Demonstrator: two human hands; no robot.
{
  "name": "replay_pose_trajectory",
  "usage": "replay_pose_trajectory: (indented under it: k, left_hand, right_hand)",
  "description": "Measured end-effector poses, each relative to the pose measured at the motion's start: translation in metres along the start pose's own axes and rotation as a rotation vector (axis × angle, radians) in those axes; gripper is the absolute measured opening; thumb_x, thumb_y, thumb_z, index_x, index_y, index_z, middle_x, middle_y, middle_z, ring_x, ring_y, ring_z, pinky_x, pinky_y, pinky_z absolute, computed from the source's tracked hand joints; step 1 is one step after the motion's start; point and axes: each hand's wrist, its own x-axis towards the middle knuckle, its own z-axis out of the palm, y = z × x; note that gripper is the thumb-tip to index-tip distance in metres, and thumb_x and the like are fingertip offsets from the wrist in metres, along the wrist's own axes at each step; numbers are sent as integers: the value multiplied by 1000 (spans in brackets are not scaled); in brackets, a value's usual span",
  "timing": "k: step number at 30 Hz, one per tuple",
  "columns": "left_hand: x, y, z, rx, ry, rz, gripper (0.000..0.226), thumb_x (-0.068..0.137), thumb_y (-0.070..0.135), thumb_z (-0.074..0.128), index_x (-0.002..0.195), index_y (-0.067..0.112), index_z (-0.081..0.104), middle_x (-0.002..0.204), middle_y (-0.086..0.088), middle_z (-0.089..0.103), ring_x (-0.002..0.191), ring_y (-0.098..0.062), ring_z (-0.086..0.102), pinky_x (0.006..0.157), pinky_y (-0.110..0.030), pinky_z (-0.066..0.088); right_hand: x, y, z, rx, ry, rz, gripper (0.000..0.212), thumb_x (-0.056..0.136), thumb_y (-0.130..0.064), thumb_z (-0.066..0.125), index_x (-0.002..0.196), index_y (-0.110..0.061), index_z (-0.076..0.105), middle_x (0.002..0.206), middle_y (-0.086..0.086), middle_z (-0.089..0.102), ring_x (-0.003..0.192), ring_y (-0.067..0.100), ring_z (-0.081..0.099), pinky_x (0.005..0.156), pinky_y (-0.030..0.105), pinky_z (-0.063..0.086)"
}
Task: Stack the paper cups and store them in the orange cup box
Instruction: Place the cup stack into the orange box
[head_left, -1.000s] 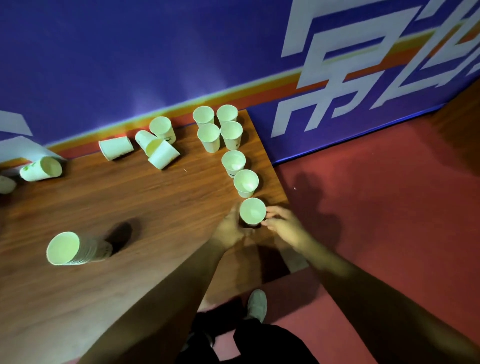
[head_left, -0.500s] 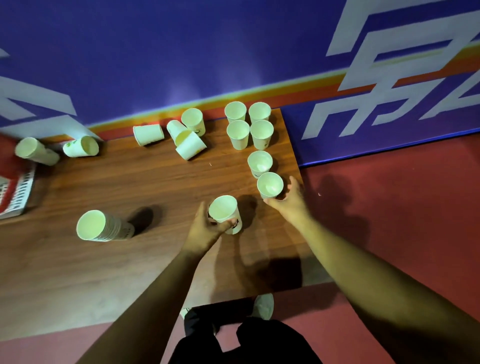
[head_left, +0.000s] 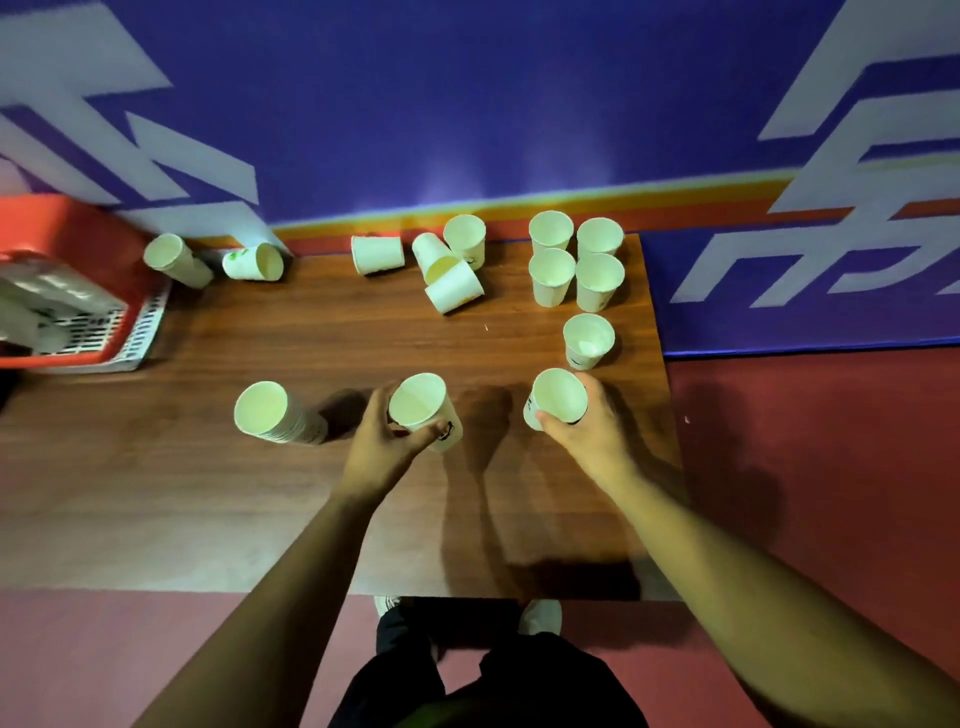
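Observation:
My left hand (head_left: 387, 447) grips a white paper cup (head_left: 423, 408) just above the brown table (head_left: 208, 493), right of a standing stack of cups (head_left: 275, 415). My right hand (head_left: 592, 431) grips another paper cup (head_left: 556, 397) near the table's right edge. One upright cup (head_left: 587, 340) stands just behind it, and a group of several upright cups (head_left: 574, 262) stands at the far right. Several cups lie tipped near the wall (head_left: 447, 270). The orange cup box (head_left: 57, 291) sits at the far left, holding pale things I cannot make out.
Two more cups (head_left: 218, 262) lie on their sides beside the orange box. A blue wall with white lettering (head_left: 467, 104) backs the table. Red floor (head_left: 805, 441) lies to the right, and the person's shoes show under the front edge.
My left hand carried its cup leftward toward the stack. My right hand closed round the cup that stood behind it. The view shifted left, bringing the orange box into sight.

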Motion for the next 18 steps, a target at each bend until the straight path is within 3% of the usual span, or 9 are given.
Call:
replay_pose_trajectory:
  k: [4, 5, 7, 9, 12, 15, 18]
  left_hand:
    - [6, 12, -51, -37, 75, 60, 72, 77, 16, 87, 137, 19, 47, 129, 1, 60, 114, -12, 61, 91, -30, 56]
    - [7, 14, -65, -35, 89, 74, 75, 77, 17, 86, 140, 21, 45, 130, 2, 58, 113, -14, 62, 86, -28, 57]
    - [9, 16, -96, -22, 123, 89, 80, 81, 12, 82, 148, 23, 39, 134, 7, 51, 108, -11, 60, 73, -12, 54]
    - [14, 12, -129, 13, 165, 118, 84, 83, 10, 80, 152, 24, 36, 140, 10, 46, 117, -10, 55, 77, -4, 47]
    - [23, -3, -173, 65, 174, 150, 83, 73, 31, 85, 145, 36, 43, 146, 8, 49, 129, -14, 51, 99, -27, 48]
    - [34, -15, -206, 79, 116, 114, 78, 71, 33, 86, 136, 41, 45, 141, 5, 51, 125, -17, 54, 100, -40, 51]
    - [50, -29, -224, 150, 3, 148, 76, 77, 20, 87, 135, 37, 42, 138, 6, 49, 120, -11, 50, 95, -24, 49]
  right_hand:
    - [-7, -55, 24, 24, -43, -118, 63, 74, -31, 82, 128, -19, 52, 122, -3, 59, 112, 15, 56, 92, 31, 50]
    - [-8, -71, 31, 34, -54, -143, 63, 74, -32, 82, 128, -20, 52, 122, -3, 59, 112, 15, 56, 92, 31, 50]
    - [-11, -102, 46, 40, -82, -170, 65, 76, -33, 81, 131, -21, 50, 125, -5, 57, 113, 12, 54, 85, 23, 48]
    - [-14, -130, 61, 59, -105, -186, 63, 78, -32, 80, 133, -22, 49, 125, -7, 56, 111, 10, 53, 75, 11, 42]
    - [-17, -162, 88, 97, -129, -213, 62, 78, -35, 80, 132, -24, 51, 126, -6, 58, 112, 12, 55, 78, 15, 44]
    - [-23, -186, 114, 115, -132, -201, 61, 79, -36, 78, 132, -26, 50, 125, -10, 58, 111, 8, 55, 77, 12, 42]
    - [-28, -205, 138, 115, -123, -209, 59, 80, -36, 78, 131, -27, 50, 120, -14, 57, 109, 3, 54, 73, 3, 40]
